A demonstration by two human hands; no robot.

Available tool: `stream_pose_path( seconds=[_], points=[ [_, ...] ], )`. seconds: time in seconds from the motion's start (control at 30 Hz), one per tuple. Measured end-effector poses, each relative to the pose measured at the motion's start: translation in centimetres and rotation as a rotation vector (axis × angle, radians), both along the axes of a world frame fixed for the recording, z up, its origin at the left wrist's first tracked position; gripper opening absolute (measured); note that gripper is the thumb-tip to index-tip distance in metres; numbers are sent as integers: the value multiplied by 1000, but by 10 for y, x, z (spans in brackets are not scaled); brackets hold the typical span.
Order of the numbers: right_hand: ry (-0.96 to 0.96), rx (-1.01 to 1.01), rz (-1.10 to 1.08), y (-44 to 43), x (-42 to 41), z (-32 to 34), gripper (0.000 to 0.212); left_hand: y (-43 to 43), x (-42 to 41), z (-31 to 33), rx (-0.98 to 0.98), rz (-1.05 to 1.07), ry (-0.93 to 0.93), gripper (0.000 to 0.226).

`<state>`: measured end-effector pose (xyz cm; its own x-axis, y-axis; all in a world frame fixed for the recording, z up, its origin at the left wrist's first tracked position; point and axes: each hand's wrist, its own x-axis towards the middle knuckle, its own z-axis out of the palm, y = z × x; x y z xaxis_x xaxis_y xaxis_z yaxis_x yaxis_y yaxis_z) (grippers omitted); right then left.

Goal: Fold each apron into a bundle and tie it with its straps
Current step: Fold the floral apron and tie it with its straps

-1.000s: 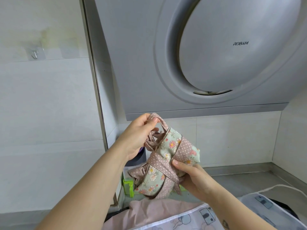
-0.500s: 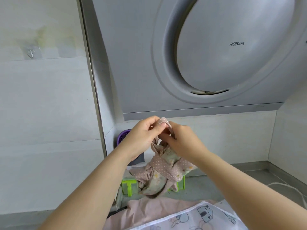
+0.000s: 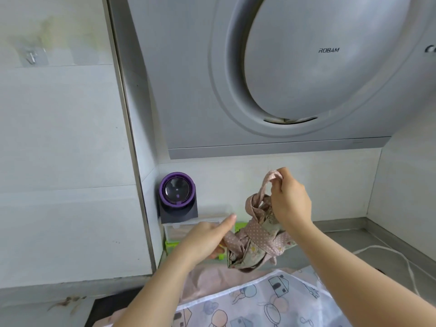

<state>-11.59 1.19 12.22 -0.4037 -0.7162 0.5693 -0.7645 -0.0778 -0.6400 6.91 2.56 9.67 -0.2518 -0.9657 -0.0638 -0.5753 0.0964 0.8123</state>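
A floral apron bundle (image 3: 256, 241), wrapped in its pink dotted straps, hangs in the air over the counter. My right hand (image 3: 289, 199) pinches the strap loop (image 3: 266, 182) at the bundle's top and holds it up. Lower down, my left hand (image 3: 207, 237) is at the bundle's lower left end. Its thumb is straight and its fingers reach under the dotted strap tail without a plain grip. A pink apron (image 3: 207, 277) lies flat on the counter below, partly under a sheer printed apron (image 3: 259, 300).
A range hood (image 3: 306, 67) hangs overhead. A purple-ringed black device (image 3: 177, 197) sits in the back left corner on a clear box with green clips (image 3: 172, 244). A white cord (image 3: 389, 251) trails over the grey counter at right.
My right hand took over the strap loop at the top. My left hand let go of the loop and dropped to the bundle's lower left end. The view shifted left.
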Motion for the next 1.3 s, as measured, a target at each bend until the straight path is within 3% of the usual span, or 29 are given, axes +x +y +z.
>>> stream_pose_path(
  seconds=[0.13,0.23,0.3,0.37,0.47,0.57,0.7,0.77,0.83,0.9,1.0,1.13,1.3],
  points=[
    [-86,47,16,15,-25,0,23,-2,-48,-6,-119,94,477,9],
    [-83,198,27,35,-62,6,29,10,-88,5,-177,36,699,5],
    [142,236,-65,52,-91,12,26,17,-114,11,-285,-48,675,3],
    [330,118,-180,70,-123,20,25,27,-143,21,-372,-131,624,8],
    [179,-63,-71,97,-163,41,21,43,-191,42,-447,-239,502,21],
    [18,-154,8,125,-200,62,30,62,-243,64,-483,-349,351,21],
    [-45,-253,-44,164,-257,80,44,89,-309,83,-577,-427,303,14],
    [-22,-309,-76,185,-283,86,43,101,-337,92,-612,-442,293,2],
    [6,-312,-108,202,-305,93,36,110,-365,102,-613,-487,265,8],
    [-57,-317,-102,214,-324,98,31,116,-386,116,-579,-580,250,9],
    [-189,-332,-79,228,-352,102,30,123,-415,131,-372,-707,294,18],
    [-237,-320,-46,252,-374,110,26,125,-450,139,-297,-633,401,9],
    [-27,-216,-38,262,-403,112,26,144,-489,149,-509,-667,187,9]
  ],
)
